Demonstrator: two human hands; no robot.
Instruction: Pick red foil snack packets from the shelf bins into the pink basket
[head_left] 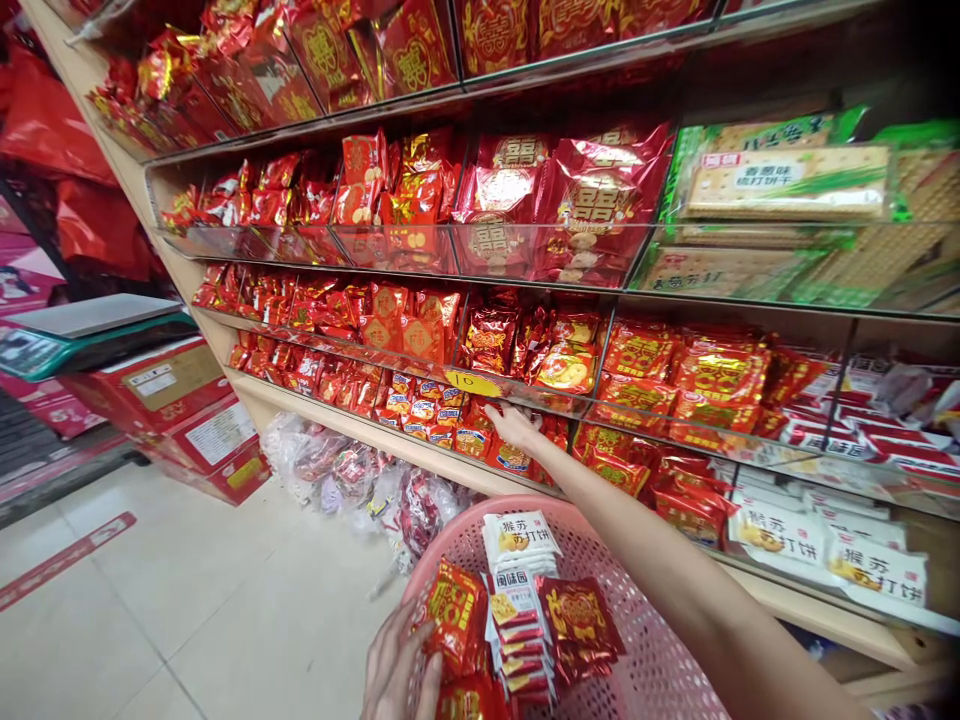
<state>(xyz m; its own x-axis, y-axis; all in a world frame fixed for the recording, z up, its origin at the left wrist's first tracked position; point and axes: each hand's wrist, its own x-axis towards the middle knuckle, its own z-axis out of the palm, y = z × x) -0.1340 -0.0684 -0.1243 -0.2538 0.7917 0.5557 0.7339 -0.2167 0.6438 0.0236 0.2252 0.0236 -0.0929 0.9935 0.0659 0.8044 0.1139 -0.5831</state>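
My right hand [514, 425] reaches into a low shelf bin and lies on small red and gold snack packets [480, 438]; its fingers are bent down over them, and I cannot see if a packet is gripped. My left hand [401, 668] holds the near rim of a pink plastic basket [645, 660] at the bottom of the view, fingers curled on it. In the basket lie red snack packets [581, 615] and white biscuit packets [519, 540].
Tiered shelves with clear dividers [525, 390] hold red candy bags, green cracker packs [787, 185] and white biscuit packs [870, 570]. Clear bags of sweets [345, 475] lie on the floor under the shelf. Red cartons [187, 410] and a scale [82, 330] stand at left.
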